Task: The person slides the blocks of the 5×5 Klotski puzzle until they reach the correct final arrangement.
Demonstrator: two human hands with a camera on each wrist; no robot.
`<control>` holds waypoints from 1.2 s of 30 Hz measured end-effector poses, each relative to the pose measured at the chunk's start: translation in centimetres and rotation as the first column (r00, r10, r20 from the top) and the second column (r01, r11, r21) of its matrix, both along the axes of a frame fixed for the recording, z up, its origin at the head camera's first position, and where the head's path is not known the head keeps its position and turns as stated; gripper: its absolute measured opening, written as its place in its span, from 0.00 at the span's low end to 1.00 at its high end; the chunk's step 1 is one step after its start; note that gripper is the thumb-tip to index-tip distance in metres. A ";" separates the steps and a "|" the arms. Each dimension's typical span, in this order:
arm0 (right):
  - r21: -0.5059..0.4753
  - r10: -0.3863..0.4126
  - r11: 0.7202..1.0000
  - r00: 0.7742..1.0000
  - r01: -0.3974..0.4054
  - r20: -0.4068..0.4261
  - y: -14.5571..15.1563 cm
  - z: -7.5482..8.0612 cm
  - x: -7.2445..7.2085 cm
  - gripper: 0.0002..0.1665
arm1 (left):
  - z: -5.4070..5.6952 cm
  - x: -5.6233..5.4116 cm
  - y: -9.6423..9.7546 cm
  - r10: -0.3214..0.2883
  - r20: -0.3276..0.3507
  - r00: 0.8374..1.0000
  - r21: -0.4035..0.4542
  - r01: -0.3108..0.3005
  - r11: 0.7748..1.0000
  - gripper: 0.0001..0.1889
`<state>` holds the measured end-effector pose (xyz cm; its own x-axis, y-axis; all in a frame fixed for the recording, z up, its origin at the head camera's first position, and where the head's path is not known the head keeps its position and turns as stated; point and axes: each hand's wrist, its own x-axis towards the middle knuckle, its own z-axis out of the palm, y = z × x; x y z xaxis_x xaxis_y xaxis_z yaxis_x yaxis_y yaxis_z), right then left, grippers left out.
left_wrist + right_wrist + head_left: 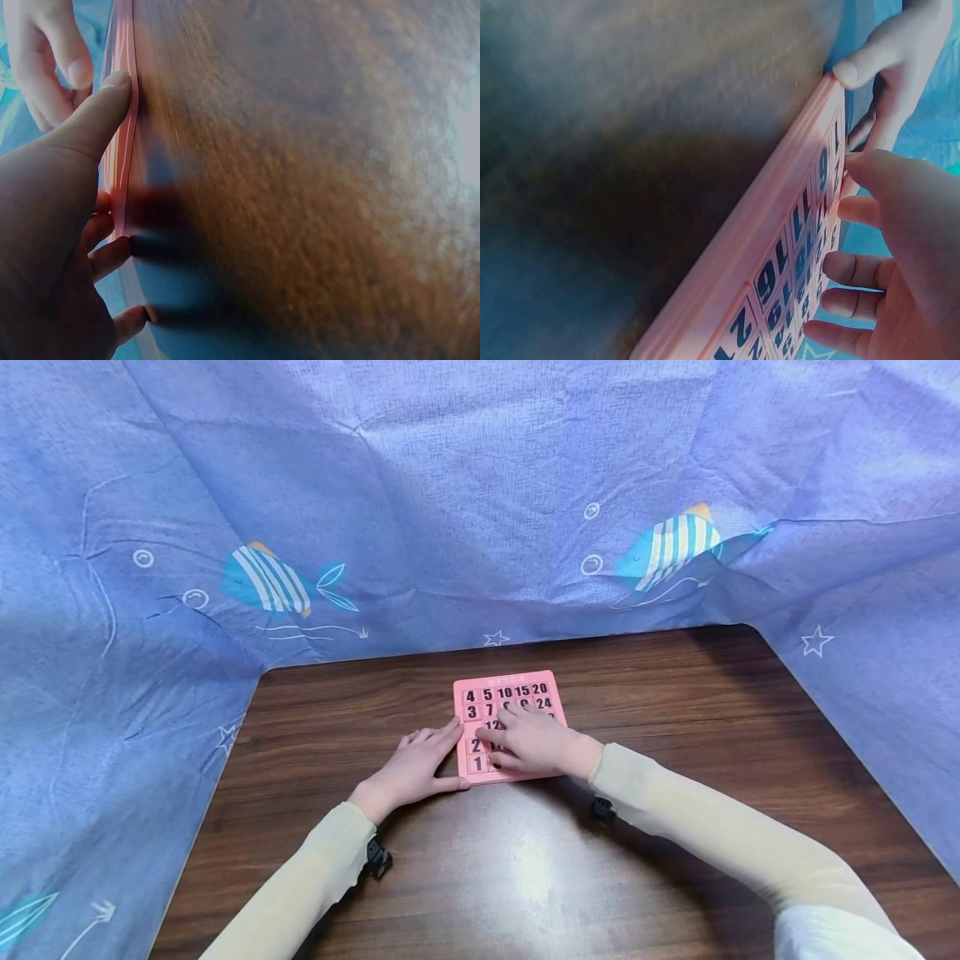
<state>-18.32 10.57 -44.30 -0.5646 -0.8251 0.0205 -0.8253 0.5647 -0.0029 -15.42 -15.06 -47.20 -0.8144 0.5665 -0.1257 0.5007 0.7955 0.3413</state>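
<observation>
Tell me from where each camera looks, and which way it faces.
Head: on the head, facing forward and down at the number board; left hand, right hand, sleeves show.
Left wrist: on that wrist, facing the board's edge; left hand near, right beyond.
Right wrist: on that wrist, facing across the board; right hand near, left beyond.
Wrist views share board and hands.

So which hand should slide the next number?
Probably the right hand: its fingers are over the numbers of the pink puzzle, close to the 12 tile beside the empty spot. The left hand touches the puzzle's left edge and near corner, better placed to steady it.
</observation>
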 end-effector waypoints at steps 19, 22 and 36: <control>0.064 -0.122 0.991 0.991 0.119 0.051 -0.8 -0.4 -3.1 0.32 | 0.3 0.0 0.0 0.004 0.013 1.000 -0.013 -0.003 1.000 0.50; 0.070 -0.113 0.991 0.993 0.110 0.039 -0.8 -0.4 -3.1 0.32 | 0.3 0.0 0.0 0.003 0.013 1.000 -0.014 -0.003 1.000 0.50; 0.085 -0.088 0.993 0.996 0.085 0.032 -0.5 -0.5 -1.8 0.33 | 0.2 0.0 0.0 0.006 0.014 1.000 -0.008 -0.006 1.000 0.50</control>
